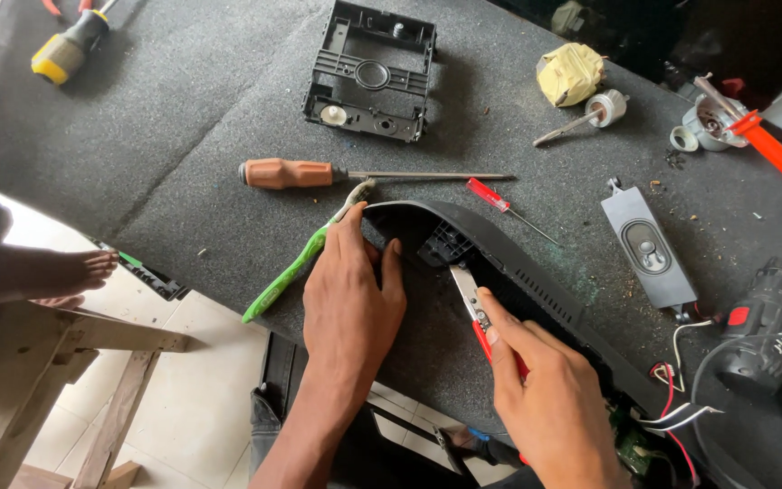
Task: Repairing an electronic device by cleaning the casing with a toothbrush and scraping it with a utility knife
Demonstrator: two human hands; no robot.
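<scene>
Left hand [352, 294]: palm down, flat, fingers together and pointing up-frame, thumb tucked alongside, forearm running straight back to the bottom edge. Not gripping anything, just pressing. Right hand [549, 394]: enters from lower right, back of hand up, fingers curled closed in a grip (index finger [500, 317] extended forward along what it holds). Wrist slightly bent inward. Hands near each other, not touching.

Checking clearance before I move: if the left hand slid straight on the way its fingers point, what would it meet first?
The left hand points up-table. Its fingertips already touch the curved black casing; just beyond lies the green toothbrush head, then likely the orange-handled screwdriver.
</scene>
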